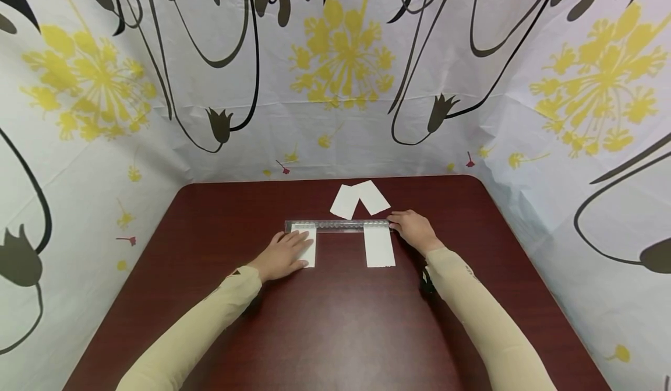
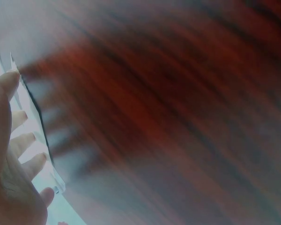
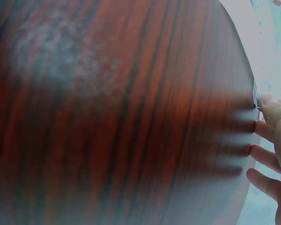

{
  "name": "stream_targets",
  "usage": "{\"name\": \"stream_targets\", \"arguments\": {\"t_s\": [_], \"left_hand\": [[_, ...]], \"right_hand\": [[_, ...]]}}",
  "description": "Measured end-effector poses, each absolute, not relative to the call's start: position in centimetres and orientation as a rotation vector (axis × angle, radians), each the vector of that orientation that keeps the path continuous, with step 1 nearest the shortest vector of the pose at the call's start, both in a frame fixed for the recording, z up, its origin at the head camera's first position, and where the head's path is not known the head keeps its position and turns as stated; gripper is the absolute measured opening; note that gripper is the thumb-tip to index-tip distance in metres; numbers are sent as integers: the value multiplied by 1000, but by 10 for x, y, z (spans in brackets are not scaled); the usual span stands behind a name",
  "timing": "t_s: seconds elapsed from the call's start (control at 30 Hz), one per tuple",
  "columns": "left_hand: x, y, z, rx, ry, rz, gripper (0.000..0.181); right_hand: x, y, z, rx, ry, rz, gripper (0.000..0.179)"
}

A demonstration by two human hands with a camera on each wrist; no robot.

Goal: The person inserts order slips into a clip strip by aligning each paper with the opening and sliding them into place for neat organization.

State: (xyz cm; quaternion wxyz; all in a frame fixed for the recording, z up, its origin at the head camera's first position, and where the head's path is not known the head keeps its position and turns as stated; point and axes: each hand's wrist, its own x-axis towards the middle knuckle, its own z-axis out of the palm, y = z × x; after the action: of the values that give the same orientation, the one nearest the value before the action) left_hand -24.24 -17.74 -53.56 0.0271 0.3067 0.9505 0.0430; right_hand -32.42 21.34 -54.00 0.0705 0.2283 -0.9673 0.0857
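A clear ruler [image 1: 339,226] lies crosswise on the table, over the top ends of two white paper strips. On the left strip [image 1: 310,254] my left hand [image 1: 283,255] rests flat, its fingers extended over the paper. In the left wrist view the left hand [image 2: 11,140] shows with its fingertips down on the white paper. My right hand [image 1: 416,230] pinches the ruler's right end between thumb and fingers. Beside it, the right strip [image 1: 380,248] lies untouched. The right wrist view shows the right hand [image 3: 274,145] at the edge of the frame, thumb at the ruler's end.
Two more white paper pieces [image 1: 345,201] lie behind the ruler, their upper ends touching or overlapping. The dark red wooden table [image 1: 335,333] has rounded far corners. A white patterned cloth [image 1: 346,140] hangs around its back and sides.
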Motion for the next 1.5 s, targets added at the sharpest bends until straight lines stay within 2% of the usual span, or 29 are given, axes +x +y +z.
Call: {"name": "stream_targets", "arguments": {"t_s": [1.5], "left_hand": [[-247,-161,-535,985,2928,103,61]], "right_hand": [[-325,214,-536,691,-2907,307,33]]}}
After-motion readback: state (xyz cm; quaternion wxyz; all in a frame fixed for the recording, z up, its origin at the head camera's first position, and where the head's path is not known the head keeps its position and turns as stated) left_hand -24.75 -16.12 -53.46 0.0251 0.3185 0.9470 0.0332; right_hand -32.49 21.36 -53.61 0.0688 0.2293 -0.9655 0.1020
